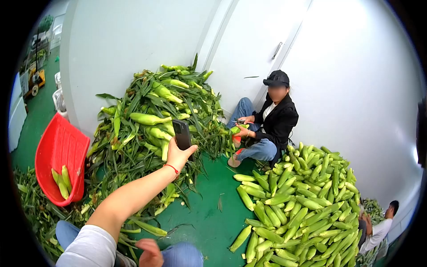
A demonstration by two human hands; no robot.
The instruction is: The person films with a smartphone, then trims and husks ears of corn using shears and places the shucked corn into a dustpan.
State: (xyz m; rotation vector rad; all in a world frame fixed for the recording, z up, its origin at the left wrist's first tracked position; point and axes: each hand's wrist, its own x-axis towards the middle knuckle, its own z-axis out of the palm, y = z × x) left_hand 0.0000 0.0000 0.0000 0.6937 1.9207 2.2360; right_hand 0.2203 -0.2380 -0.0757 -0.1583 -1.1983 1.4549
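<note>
My left hand (178, 155), with a red string at the wrist, is stretched forward and closed around a dark smartphone (181, 134). The phone is upright in front of a heap of unhusked corn (151, 119) and loose leaves. My right hand (150, 252) is low at the bottom edge, beside my jeans-clad knee (182, 255). It is blurred and partly cut off, so its grip is unclear. A large pile of trimmed corn ears (307, 200) lies on the green floor to the right.
A person in a black cap and jacket (284, 116) sits between the piles, holding a corn ear and a small tool. A red scoop-shaped tub (62, 151) with several ears stands left. Another person (380, 231) sits far right. White walls (356, 89) rise behind.
</note>
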